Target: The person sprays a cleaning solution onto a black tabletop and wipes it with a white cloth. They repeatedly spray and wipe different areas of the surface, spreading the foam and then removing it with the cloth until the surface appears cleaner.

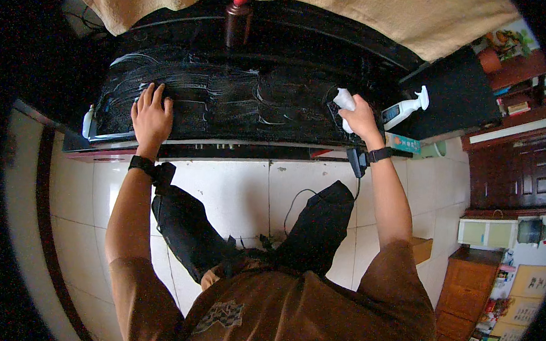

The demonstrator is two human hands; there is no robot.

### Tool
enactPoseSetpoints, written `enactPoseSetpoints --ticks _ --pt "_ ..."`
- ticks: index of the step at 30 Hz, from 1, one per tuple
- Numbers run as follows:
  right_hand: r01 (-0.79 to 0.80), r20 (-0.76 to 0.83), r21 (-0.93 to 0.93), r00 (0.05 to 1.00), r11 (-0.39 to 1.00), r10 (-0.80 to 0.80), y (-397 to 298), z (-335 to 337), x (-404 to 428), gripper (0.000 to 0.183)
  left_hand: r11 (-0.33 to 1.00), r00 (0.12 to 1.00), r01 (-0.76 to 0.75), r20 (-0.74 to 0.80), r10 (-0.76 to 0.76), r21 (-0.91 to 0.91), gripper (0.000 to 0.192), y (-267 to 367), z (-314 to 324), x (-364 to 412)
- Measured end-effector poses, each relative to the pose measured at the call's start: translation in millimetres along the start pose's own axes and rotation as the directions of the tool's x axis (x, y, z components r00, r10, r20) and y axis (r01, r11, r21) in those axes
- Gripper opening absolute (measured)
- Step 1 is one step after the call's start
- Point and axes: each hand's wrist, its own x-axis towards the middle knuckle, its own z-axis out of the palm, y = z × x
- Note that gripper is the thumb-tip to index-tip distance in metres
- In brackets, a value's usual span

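Observation:
A glossy black panel (233, 93) stretches before me, streaked with whitish smears, some in swirls. Flat on its left part rests my left hand (152, 115), fingers slightly spread and nothing in it. My right hand (361, 118) grips a bunched white cloth or tissue (345, 99) against the panel's right part. To the right of that hand is a white trigger spray bottle (403, 111) with a dark label. A dark brown bottle (237, 27) with a red cap stands beyond the panel's middle. At the left end is a small white bottle (88, 122).
Beige fabric (307, 5) hangs along the far side. A teal printed box (404, 143) sits at the right front corner. Below is a white tiled floor (249, 192), with a thin cable (291, 203) near my right leg. Wooden cabinets (469, 289) stand farther right.

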Motion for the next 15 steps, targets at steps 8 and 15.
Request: enactPoseSetpoints --ticks 8,15 --pt "-0.130 0.154 0.677 0.988 0.725 0.033 -68.9 -30.2 -2.8 0.020 1.000 1.000 0.001 -0.010 -0.001 0.000 0.048 0.1 -0.2 -3.1" --pt "-0.262 0.158 0.771 0.962 0.581 0.224 -87.8 -11.7 30.9 0.033 1.000 1.000 0.000 -0.029 -0.001 -0.016 0.048 4.1 -2.8 -2.6"
